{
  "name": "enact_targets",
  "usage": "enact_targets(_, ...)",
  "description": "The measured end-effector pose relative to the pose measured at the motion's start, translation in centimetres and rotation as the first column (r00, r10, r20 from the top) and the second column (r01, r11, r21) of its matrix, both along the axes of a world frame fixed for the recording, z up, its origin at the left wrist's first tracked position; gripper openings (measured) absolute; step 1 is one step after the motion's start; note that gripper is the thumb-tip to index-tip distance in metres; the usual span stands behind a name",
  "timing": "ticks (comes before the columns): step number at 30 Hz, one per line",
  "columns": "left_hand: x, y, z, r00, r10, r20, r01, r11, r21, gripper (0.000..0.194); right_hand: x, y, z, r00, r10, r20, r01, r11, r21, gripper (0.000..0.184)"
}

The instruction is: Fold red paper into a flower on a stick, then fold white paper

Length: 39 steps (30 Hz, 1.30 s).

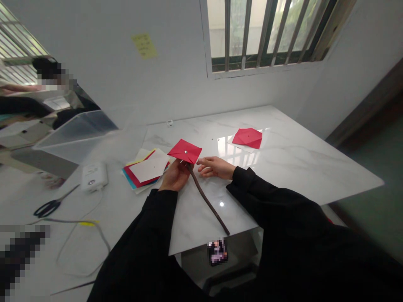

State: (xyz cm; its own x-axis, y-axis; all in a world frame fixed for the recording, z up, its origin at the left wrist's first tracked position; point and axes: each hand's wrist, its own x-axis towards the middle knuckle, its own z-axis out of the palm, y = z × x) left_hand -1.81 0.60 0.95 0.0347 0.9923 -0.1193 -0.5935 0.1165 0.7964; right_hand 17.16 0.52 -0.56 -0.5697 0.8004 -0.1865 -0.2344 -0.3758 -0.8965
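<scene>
From where I stand, the person's left hand (176,175) is closed around the top of a brown stick (206,195), right beneath a folded red paper (181,147) with a shiny stud (185,152) at its middle; the paper hides some of those fingertips. The stick slants down toward the near edge of the white table (302,161). The right hand (218,167) is just beside the paper's right corner, fingers loosely bent with nothing visible in them; whether a fingertip touches the paper I can't tell. Left of the hands lies a pile of coloured sheets (147,167), then a white box (95,176) and dark-handled scissors (48,207). Farther back on the right, a second red paper (249,141) lies partly over a white sheet (244,148)
</scene>
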Motion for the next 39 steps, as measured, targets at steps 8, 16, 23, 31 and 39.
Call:
enact_targets(8,1.4,-0.6,-0.3,0.994,-0.096,-0.055,0.096,0.995,0.000,0.009,-0.4,0.3,-0.2,0.973,-0.156,-0.172,0.140,0.985,-0.102,0.028)
enact_targets(16,2.0,-0.6,-0.5,0.991,-0.116,-0.061,0.113,0.993,-0.044,0.008,-0.6,0.5,-0.3,0.960,-0.240,-0.147,0.221,0.966,-0.132,0.014)
enact_targets(23,1.7,-0.3,-1.3,0.990,-0.129,-0.065,0.127,0.991,-0.031,0.006,-0.5,0.8,-0.4,0.960,-0.241,-0.143,0.222,0.965,-0.137,0.013)
enact_targets(31,1.9,-0.4,-1.0,0.996,-0.092,0.007,0.093,0.993,-0.074,0.016,-0.4,0.7,0.1,0.956,-0.265,-0.130,0.243,0.957,-0.159,0.015)
enact_targets(39,1.9,-0.5,-0.6,0.997,-0.080,0.018,0.081,0.988,-0.131,0.016,-0.5,0.7,0.0,0.954,-0.255,-0.155,0.237,0.963,-0.130,0.015)
